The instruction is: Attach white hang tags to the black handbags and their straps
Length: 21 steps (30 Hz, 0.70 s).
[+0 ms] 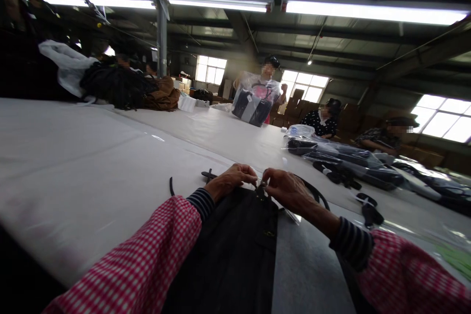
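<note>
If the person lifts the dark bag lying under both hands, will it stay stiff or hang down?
The dark bag lies flat on the table, so it probably droops when lifted. It looks like thin fabric, likely light for its size. Both the left hand and the right hand pinch a small clip at its top edge, which may swing loosely.

Long white tabletop point(91, 157), runs far into the hall. Near edge: dark fabric piece point(228, 250) lying flat, black strap point(312, 194) curling out beside it. Right side: row of clear bags with dark goods point(342, 157), loose black straps point(370, 211) just beside them. Far left: heap of black and brown garments point(128, 89), white plastic sheet point(68, 66) against it. Far middle: a bagged item point(253, 100) standing upright.
</note>
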{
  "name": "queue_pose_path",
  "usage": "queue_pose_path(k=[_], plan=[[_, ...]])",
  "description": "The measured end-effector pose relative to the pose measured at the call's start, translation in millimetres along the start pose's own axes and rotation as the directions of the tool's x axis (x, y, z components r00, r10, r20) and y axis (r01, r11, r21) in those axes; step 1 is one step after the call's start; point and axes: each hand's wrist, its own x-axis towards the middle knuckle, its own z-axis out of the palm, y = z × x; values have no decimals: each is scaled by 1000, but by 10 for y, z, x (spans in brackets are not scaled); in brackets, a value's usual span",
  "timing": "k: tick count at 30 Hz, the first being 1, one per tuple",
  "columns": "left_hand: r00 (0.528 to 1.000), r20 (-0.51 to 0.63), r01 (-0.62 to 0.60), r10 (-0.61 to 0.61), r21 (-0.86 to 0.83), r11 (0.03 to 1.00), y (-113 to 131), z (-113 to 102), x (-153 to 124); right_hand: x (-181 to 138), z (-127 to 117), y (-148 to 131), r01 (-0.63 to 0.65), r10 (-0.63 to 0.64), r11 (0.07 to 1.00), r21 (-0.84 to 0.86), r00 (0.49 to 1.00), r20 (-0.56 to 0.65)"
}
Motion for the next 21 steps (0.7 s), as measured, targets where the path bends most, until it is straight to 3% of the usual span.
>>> queue_pose_path(k=[8, 21], plan=[[987, -157, -22, 15, -40, 999, 9, -4, -41, 452, 184, 112, -67, 33, 937, 342, 994, 105], [983, -172, -94, 66, -154, 984, -1, -16, -107, 463, 415, 351, -37, -12, 729, 684, 998, 67]])
